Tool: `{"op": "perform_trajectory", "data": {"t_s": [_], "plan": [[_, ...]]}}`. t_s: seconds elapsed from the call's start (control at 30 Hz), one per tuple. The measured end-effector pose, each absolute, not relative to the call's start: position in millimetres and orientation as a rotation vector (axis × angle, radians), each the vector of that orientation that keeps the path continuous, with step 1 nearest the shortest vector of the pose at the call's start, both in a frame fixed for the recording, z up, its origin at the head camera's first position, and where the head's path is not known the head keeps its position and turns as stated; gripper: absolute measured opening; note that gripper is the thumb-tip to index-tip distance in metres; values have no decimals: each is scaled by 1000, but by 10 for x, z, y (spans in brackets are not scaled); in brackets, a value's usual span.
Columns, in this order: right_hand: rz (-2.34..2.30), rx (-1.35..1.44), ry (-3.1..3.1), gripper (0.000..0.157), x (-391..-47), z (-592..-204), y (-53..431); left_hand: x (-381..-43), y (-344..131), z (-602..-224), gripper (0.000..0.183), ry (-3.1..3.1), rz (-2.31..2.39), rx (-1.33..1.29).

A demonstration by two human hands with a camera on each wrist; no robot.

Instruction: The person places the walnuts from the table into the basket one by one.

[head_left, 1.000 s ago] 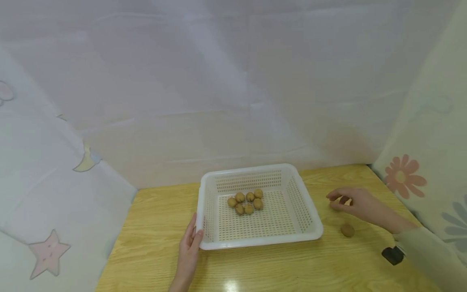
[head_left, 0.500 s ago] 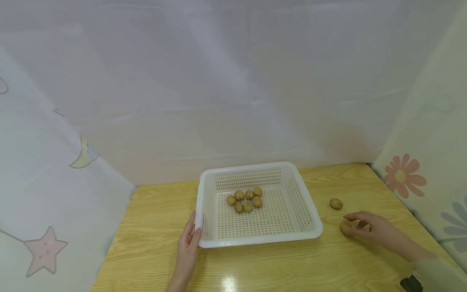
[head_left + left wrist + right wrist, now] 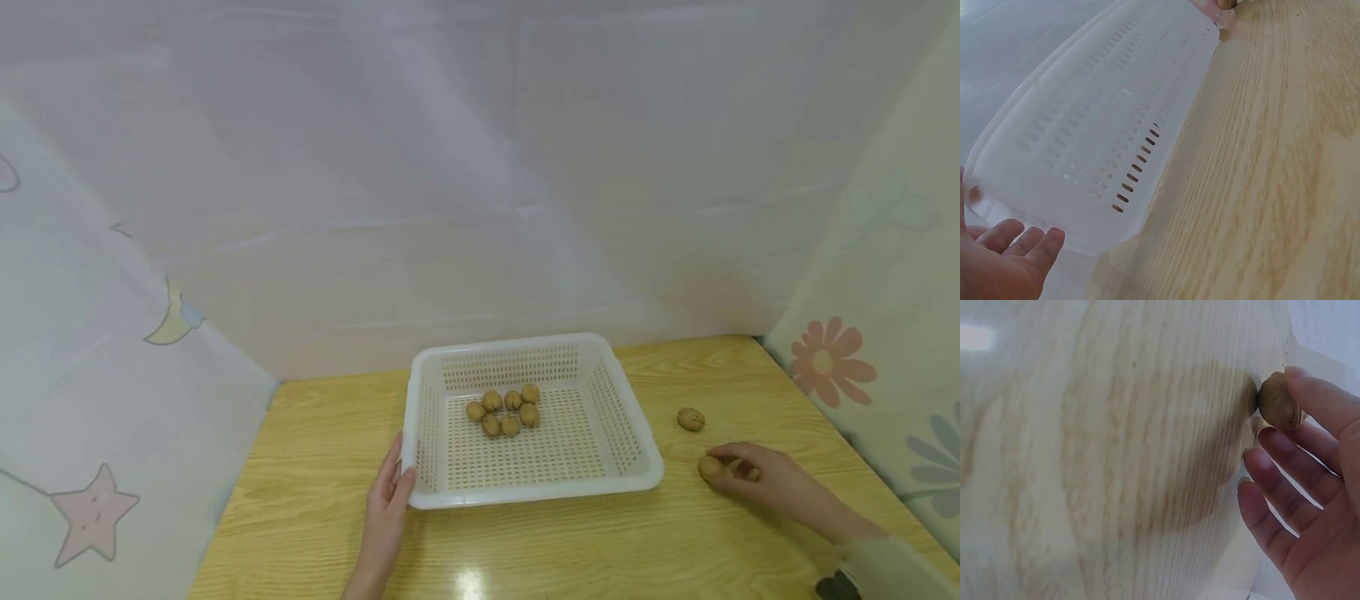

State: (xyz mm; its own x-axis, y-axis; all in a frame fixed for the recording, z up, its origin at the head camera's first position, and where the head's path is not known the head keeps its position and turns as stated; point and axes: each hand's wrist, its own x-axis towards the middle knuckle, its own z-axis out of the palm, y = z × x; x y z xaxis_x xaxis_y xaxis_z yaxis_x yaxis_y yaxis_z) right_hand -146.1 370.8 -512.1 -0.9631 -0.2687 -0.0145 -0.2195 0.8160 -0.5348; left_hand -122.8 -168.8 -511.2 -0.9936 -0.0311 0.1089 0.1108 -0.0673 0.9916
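My left hand (image 3: 385, 510) holds a white plastic basket (image 3: 525, 497) by the left end near its front corner, thumb over the rim and fingers along the outside. In the left wrist view those fingers (image 3: 1044, 250) lie against the slotted wall below the rim. Several walnuts (image 3: 511, 426) sit clustered in the basket, left of its middle. To the right of the basket, my right hand (image 3: 772, 483) pinches a walnut (image 3: 1280, 401) between thumb and forefinger, low over the table. Its other fingers are spread loosely. Another walnut (image 3: 691, 419) lies just beyond that hand.
The wooden table (image 3: 315, 467) carries everything. A pale cloth (image 3: 480, 208) hangs along its back edge, and printed cloths (image 3: 832, 362) close in the left and right sides. A dark object (image 3: 837, 586) shows at my right wrist.
My right hand has moved from the farther walnut toward me to the nearer one and now pinches it. The left hand keeps its hold on the basket.
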Motion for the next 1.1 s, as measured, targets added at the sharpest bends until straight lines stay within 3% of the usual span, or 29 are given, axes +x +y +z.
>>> {"op": "perform_trajectory", "data": {"t_s": [0.5, 1.1], "plan": [[-901, -509, 2968, 31, -1522, -5064, 3624, -1242, -1704, -5138, 52, -2089, -2214, -112], [-846, -671, 2993, 36, -1802, -4300, 3156, -1214, -1686, -5095, 53, -2101, -2194, -82]]}}
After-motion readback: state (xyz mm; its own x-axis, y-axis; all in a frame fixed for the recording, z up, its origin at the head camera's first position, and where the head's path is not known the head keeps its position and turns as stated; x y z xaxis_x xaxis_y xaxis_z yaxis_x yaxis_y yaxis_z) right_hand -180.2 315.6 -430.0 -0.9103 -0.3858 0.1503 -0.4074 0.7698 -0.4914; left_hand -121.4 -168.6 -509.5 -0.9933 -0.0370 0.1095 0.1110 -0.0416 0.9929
